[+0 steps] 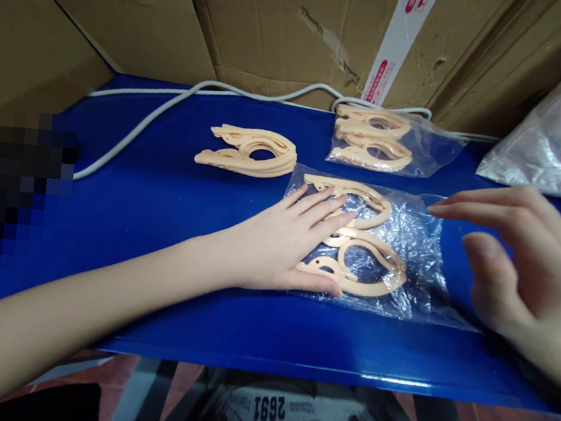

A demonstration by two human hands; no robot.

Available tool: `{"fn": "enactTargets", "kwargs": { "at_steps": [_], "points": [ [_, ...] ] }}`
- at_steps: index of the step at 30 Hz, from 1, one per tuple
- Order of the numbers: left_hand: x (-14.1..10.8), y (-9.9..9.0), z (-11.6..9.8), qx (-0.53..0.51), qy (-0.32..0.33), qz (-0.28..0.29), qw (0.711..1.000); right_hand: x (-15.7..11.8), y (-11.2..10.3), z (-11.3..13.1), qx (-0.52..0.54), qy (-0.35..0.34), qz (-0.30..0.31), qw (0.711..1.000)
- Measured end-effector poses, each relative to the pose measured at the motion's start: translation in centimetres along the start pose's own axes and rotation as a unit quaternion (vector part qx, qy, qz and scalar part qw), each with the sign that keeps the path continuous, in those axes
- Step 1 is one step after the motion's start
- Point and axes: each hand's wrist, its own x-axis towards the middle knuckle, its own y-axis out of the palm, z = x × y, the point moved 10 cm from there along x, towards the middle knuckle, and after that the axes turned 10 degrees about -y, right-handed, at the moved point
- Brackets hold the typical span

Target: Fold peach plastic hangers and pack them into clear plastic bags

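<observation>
My left hand (290,241) lies flat with spread fingers on a clear plastic bag (417,268) that holds beige folded hangers (397,273). To the right of the bag, my right hand (526,258) is raised, its thumb and fingers apart and nothing between them. A loose stack of beige folded hangers (264,168) rests behind my left hand. Farther back, a second clear bag (431,145) contains more beige folded hangers (388,156).
A white cable (140,126) runs along the back of the blue table (163,318). Cardboard boxes (276,33) stand behind it. A white plastic sack (547,135) sits at the back right. The far left is pixelated.
</observation>
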Motion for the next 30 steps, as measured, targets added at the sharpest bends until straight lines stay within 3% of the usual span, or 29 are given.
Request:
{"fn": "enactTargets", "kwargs": {
  "at_steps": [2, 4, 7, 9, 12, 18, 23, 27, 30],
  "points": [
    [0.0, 0.0, 0.0, -0.001, -0.004, 0.007, 1.0, -0.3, -1.0, -2.0, -0.02, 0.081, -0.005, 0.997],
    [0.0, 0.0, 0.0, -0.003, -0.006, 0.012, 1.0, -0.9, -1.1, -4.6, -0.057, 0.151, 0.046, 0.986],
    [0.0, 0.0, 0.0, -0.007, -0.004, 0.013, 1.0, -1.6, 0.4, -7.4, -0.115, 0.161, 0.179, 0.964],
    [0.0, 0.0, 0.0, -0.008, -0.004, 0.014, 1.0, -2.1, 2.1, -8.2, -0.071, 0.146, 0.247, 0.956],
    [0.1, 0.0, 0.0, -0.011, -0.005, 0.021, 1.0, -2.2, 4.2, -7.1, 0.074, 0.119, 0.283, 0.949],
    [0.1, 0.1, 0.2, -0.041, -0.004, 0.028, 0.999, -1.5, 4.5, -4.5, 0.232, 0.094, 0.231, 0.94],
    [0.1, -0.4, 0.6, -0.126, -0.015, 0.041, 0.991, -1.8, 5.3, -2.8, 0.278, 0.046, 0.275, 0.919],
    [0.0, -0.6, 1.5, -0.21, -0.038, 0.091, 0.973, -1.9, 5.6, -2.4, 0.276, 0.005, 0.285, 0.918],
    [0.0, -1.0, 2.3, -0.255, -0.037, 0.088, 0.962, -2.0, 5.8, -2.8, 0.262, -0.002, 0.28, 0.923]
  ]
}}
